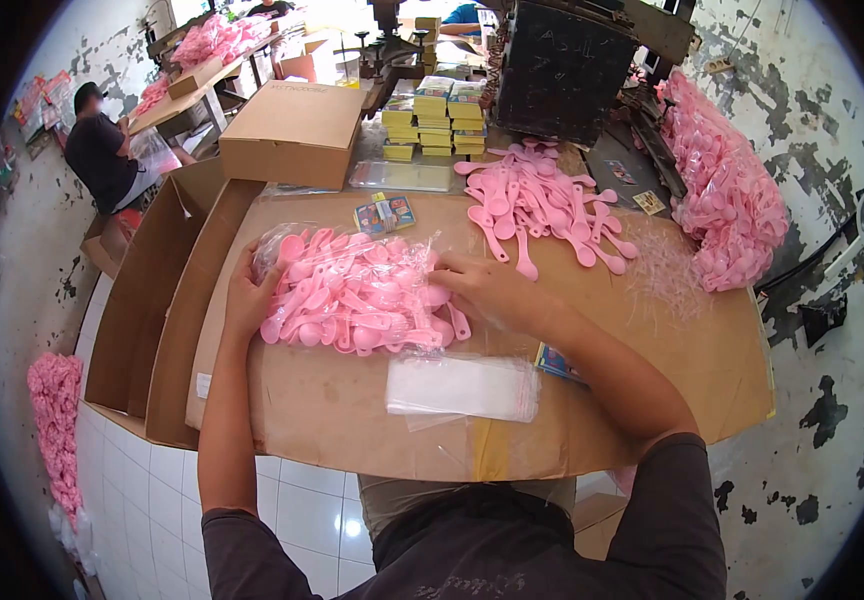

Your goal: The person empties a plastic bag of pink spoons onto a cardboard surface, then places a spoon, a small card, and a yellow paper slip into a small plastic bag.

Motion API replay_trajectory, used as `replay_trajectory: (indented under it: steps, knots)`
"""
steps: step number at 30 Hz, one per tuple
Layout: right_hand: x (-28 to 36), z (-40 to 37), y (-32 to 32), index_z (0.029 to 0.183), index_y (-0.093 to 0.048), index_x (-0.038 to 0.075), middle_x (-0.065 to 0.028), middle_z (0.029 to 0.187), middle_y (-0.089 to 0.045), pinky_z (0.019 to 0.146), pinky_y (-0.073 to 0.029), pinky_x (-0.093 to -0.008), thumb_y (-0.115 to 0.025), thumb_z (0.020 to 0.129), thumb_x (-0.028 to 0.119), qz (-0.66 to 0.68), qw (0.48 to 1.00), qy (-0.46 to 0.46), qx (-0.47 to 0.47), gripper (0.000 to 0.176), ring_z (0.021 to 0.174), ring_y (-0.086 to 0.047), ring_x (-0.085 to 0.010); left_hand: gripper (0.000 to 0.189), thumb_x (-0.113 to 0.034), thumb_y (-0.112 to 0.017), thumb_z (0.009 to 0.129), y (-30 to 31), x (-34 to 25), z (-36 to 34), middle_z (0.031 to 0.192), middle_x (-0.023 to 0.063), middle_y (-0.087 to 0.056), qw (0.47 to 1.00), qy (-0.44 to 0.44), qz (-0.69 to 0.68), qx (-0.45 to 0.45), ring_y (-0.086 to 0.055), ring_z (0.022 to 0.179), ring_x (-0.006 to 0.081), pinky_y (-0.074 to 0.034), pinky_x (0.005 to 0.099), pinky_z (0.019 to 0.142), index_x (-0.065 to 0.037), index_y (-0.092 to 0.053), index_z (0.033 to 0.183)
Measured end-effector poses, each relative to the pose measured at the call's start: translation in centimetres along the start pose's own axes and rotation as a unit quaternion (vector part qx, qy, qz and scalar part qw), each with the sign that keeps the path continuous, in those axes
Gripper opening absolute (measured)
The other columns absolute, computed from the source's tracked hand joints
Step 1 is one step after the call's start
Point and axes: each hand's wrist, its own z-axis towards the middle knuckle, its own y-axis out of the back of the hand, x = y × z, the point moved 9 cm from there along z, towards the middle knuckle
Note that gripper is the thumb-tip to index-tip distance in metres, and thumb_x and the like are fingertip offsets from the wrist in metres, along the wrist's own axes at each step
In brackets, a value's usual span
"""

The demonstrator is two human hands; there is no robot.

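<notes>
A clear plastic bag full of pink plastic spoons point(347, 295) lies on the cardboard-covered table in front of me. My left hand point(249, 292) grips its left end, with the thumb on top and the other fingers partly hidden. On the opposite side, my right hand point(472, 285) has its fingers closed on the bag's right edge, where loose film stands up. Just below lies a stack of clear plastic sleeves point(462, 387). Behind the bag is a banded bundle of printed cards point(384, 213). Another blue card point(558, 362) shows partly under my right forearm.
Loose pink spoons point(542, 205) are heaped at the back right, near thin plastic scraps point(667, 275) and a large pink bag point(727, 190). An open carton point(142, 300) and a closed box point(292, 125) stand left. Yellow-edged card stacks point(434, 115) sit behind. A person point(102, 150) sits far left.
</notes>
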Motion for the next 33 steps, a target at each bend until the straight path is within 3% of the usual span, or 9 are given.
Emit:
replay_trajectory:
  steps: [3, 6, 9, 12, 15, 21, 27, 30, 33]
  knots:
    - [-0.6, -0.1, 0.1, 0.120, -0.062, 0.002, -0.0118, 0.123, -0.061, 0.092, -0.055, -0.0422, -0.064, 0.085, 0.002, -0.085, 0.993, 0.072, -0.042, 0.035, 0.110, -0.065, -0.0326, 0.055, -0.021, -0.075, 0.096, -0.2, -0.3, -0.2, 0.128, 0.0155, -0.066, 1.000, 0.004, 0.002, 0.001, -0.064, 0.117, 0.0205, -0.051, 0.0330, 0.101, 0.002, -0.053, 0.140]
    - [-1.3, -0.5, 1.2, 0.123, -0.062, 0.004, -0.0116, 0.118, -0.062, 0.090, -0.055, -0.0434, -0.063, 0.087, 0.003, -0.066, 0.995, 0.045, -0.052, 0.036, 0.107, -0.066, -0.0337, 0.055, -0.021, -0.075, 0.096, 0.0, -0.1, 0.0, 0.128, 0.0155, -0.066, 1.000, -0.004, 0.002, 0.000, -0.064, 0.118, 0.0207, -0.051, 0.0330, 0.101, 0.003, -0.053, 0.140]
    - [-1.9, -0.8, 2.8, 0.124, -0.064, 0.009, -0.0104, 0.117, -0.062, 0.087, -0.056, -0.0419, -0.068, 0.086, 0.002, 0.014, 0.998, -0.057, -0.007, 0.039, 0.107, -0.065, -0.0327, 0.056, -0.022, -0.075, 0.096, 0.0, 0.3, -0.2, 0.129, 0.0155, -0.066, 1.000, 0.016, 0.001, 0.002, -0.064, 0.118, 0.0207, -0.050, 0.0328, 0.101, 0.003, -0.052, 0.140]
    - [-1.1, -0.9, 1.4, 0.129, -0.062, 0.012, -0.0096, 0.116, -0.062, 0.084, -0.056, -0.0417, -0.067, 0.086, 0.002, -0.022, 0.995, -0.073, 0.058, 0.045, 0.105, -0.066, -0.0326, 0.056, -0.022, -0.075, 0.096, -0.2, -0.2, -0.1, 0.129, 0.0157, -0.066, 1.000, 0.015, 0.000, 0.003, -0.064, 0.118, 0.0206, -0.050, 0.0326, 0.101, 0.003, -0.052, 0.140]
    - [-0.6, -1.1, 0.4, 0.133, -0.060, 0.014, -0.0101, 0.116, -0.061, 0.083, -0.057, -0.0422, -0.068, 0.086, 0.005, -0.012, 0.999, -0.032, 0.028, 0.048, 0.104, -0.066, -0.0318, 0.056, -0.022, -0.075, 0.096, -0.1, 0.2, 0.1, 0.129, 0.0158, -0.066, 1.000, 0.004, -0.001, 0.004, -0.064, 0.119, 0.0206, -0.050, 0.0327, 0.102, 0.003, -0.052, 0.141]
    - [-2.1, -0.7, -1.8, 0.125, -0.063, 0.014, -0.0100, 0.114, -0.060, 0.085, -0.056, -0.0422, -0.069, 0.082, 0.005, -0.114, 0.993, -0.013, 0.041, 0.044, 0.103, -0.067, -0.0294, 0.056, -0.020, -0.074, 0.096, -0.3, 0.0, 0.0, 0.131, 0.0158, -0.065, 1.000, 0.007, -0.010, 0.008, -0.063, 0.119, 0.0206, -0.050, 0.0327, 0.102, 0.003, -0.051, 0.141]
    - [-3.1, -0.3, -2.2, 0.115, -0.066, 0.010, -0.0111, 0.111, -0.062, 0.084, -0.056, -0.0424, -0.075, 0.078, 0.008, -0.105, 0.993, 0.002, 0.053, 0.038, 0.103, -0.068, -0.0315, 0.056, -0.020, -0.074, 0.096, -0.2, 0.2, -0.1, 0.131, 0.0160, -0.065, 1.000, 0.013, -0.012, 0.008, -0.063, 0.119, 0.0207, -0.050, 0.0327, 0.102, 0.003, -0.051, 0.142]
    - [-3.8, -0.4, -1.4, 0.105, -0.070, 0.008, -0.0107, 0.102, -0.065, 0.083, -0.054, -0.0436, -0.075, 0.079, 0.008, -0.013, 0.997, -0.067, 0.018, 0.027, 0.102, -0.067, -0.0313, 0.056, -0.019, -0.074, 0.096, -0.2, 0.0, -0.2, 0.130, 0.0162, -0.065, 1.000, 0.011, -0.005, 0.009, -0.063, 0.119, 0.0207, -0.050, 0.0328, 0.102, 0.003, -0.051, 0.142]
    - [-5.0, -0.9, 1.4, 0.099, -0.073, 0.004, -0.0109, 0.095, -0.069, 0.079, -0.053, -0.0386, -0.073, 0.081, 0.005, 0.027, 0.993, -0.095, -0.060, 0.018, 0.093, -0.067, -0.0270, 0.057, -0.020, -0.074, 0.096, -0.2, -0.1, -0.1, 0.130, 0.0164, -0.066, 1.000, 0.008, -0.008, 0.010, -0.064, 0.119, 0.0207, -0.050, 0.0329, 0.102, 0.004, -0.051, 0.142]
